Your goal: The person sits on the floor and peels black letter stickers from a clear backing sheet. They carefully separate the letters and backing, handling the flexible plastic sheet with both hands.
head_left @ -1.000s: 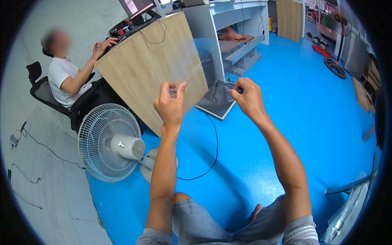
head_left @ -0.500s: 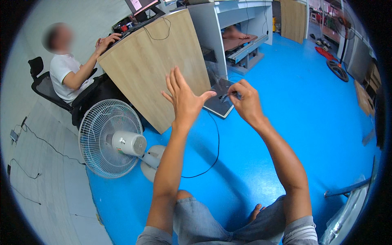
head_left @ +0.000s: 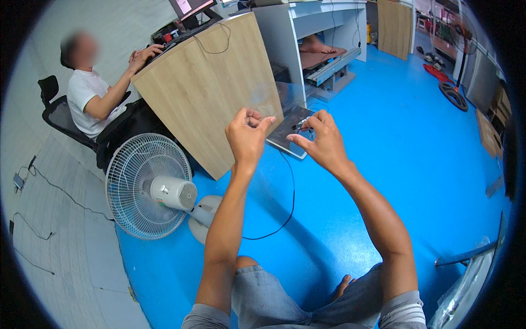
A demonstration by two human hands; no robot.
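Observation:
My left hand [head_left: 246, 137] is raised in front of me with its fingers curled inward and the thumb pointing right. Whatever those fingers may hold is too faint to make out. Close by on the right, my right hand [head_left: 324, 141] has its fingers bent around a small dark, shiny thing [head_left: 302, 127], the thumb stretched toward the left hand. The kind of that small thing cannot be told. A faint see-through sheen, perhaps clear film [head_left: 266, 98], shows beyond the left fingers. The two hands are apart.
A white floor fan [head_left: 150, 186] stands at left on the blue floor [head_left: 378, 164], its cable [head_left: 293, 192] curving below my hands. Ahead is a wooden desk side [head_left: 213, 93] with a dark flat panel [head_left: 290, 131] beside it. A seated person [head_left: 90, 93] works at the desk.
My left hand has gone from spread fingers to curled ones and dropped slightly. My right thumb has moved away from its fingers, toward the left hand.

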